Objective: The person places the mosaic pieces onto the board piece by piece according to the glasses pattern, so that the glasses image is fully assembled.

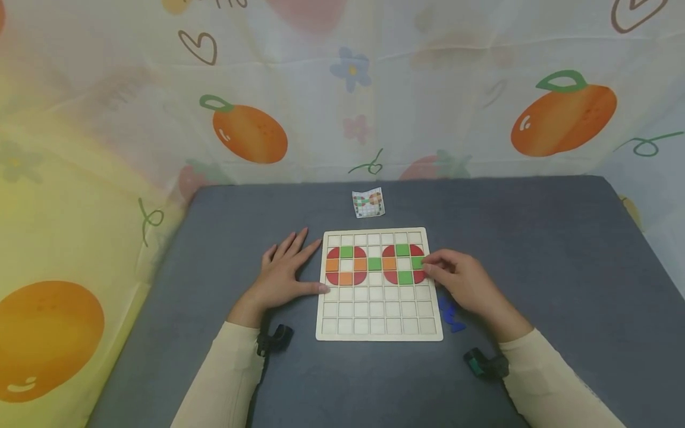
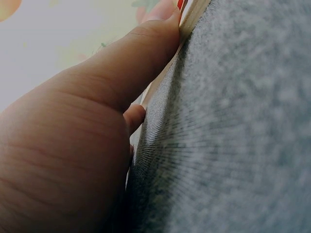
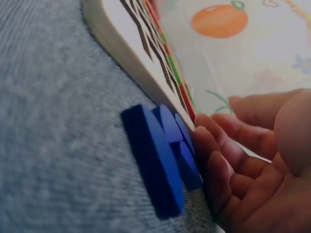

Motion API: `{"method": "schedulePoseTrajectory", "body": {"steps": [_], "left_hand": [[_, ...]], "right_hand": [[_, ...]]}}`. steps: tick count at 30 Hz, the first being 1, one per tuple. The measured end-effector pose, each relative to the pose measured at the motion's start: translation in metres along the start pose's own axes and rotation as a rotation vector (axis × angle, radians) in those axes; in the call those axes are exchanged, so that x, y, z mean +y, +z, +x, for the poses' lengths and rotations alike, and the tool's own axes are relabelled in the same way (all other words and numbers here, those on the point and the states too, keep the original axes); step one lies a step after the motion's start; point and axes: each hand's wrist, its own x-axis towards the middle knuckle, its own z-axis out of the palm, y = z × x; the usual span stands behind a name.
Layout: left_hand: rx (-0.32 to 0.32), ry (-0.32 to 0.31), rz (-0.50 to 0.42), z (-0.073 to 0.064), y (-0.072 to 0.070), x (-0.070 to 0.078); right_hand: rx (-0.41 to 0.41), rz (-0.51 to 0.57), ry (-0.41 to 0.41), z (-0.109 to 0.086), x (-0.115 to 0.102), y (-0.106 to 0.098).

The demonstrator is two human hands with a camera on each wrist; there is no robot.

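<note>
My left forearm (image 1: 214, 380) and right forearm (image 1: 556, 383) slant inward in pale sleeves (image 1: 241, 345), both wrists (image 1: 245, 310) bare past the cuffs. I have my left hand (image 1: 280, 276) back up, fingers fanned forward and apart, thumb (image 1: 309, 289) stretched out straight to the right. My right hand (image 1: 464, 282) turns inward, index finger (image 1: 440, 256) and thumb (image 1: 437, 273) reaching left with their tips near each other; seen from that wrist, its other fingers (image 3: 221, 170) bend loosely.

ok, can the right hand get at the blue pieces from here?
Probably yes: the blue pieces lie by the right edge of the board, close to the right hand, with nothing visible on top of them.
</note>
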Motion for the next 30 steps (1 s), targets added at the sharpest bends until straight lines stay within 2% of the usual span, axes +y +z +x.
{"method": "schedulePoseTrajectory", "body": {"steps": [5,10,16,23,30], "left_hand": [[-0.003,0.007,-0.005,0.0,-0.001,0.0],[0.0,0.013,-0.007,0.0,0.0,-0.001],[-0.003,0.0,-0.003,0.0,0.001,-0.002],[0.0,0.002,-0.004,0.0,0.0,-0.001],[0.003,-0.005,0.001,0.0,0.001,-0.001]], "right_hand": [[-0.032,0.059,0.006,-0.001,0.003,-0.005],[-0.047,0.062,-0.003,-0.005,0.009,-0.013],[-0.072,-0.033,-0.064,-0.015,0.02,-0.022],[-0.114,-0.241,-0.174,-0.028,0.021,-0.028],[-0.147,-0.291,-0.205,-0.03,0.022,-0.029]]}}
